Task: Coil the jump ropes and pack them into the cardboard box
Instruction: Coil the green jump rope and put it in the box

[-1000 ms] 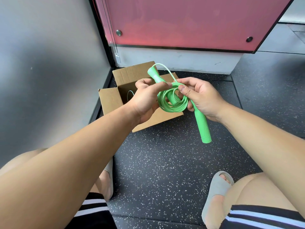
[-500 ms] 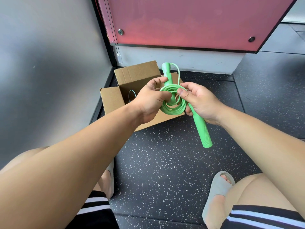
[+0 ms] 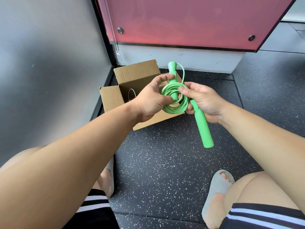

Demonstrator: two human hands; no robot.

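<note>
The coiled rope (image 3: 175,105) is held over the 3 o'clock side of the open box (image 3: 111,98). The left hand (image 3: 149,102) grips the top handle (image 3: 172,68), which points to 12 o'clock. The right hand (image 3: 205,101) pinches the coil and the bottom handle (image 3: 203,128), which points to 5 o'clock.

Dark speckled rubber floor (image 3: 165,162): an open cardboard box (image 3: 112,98) sits in its far left corner, my grey slides (image 3: 216,192) nearer me.
</note>
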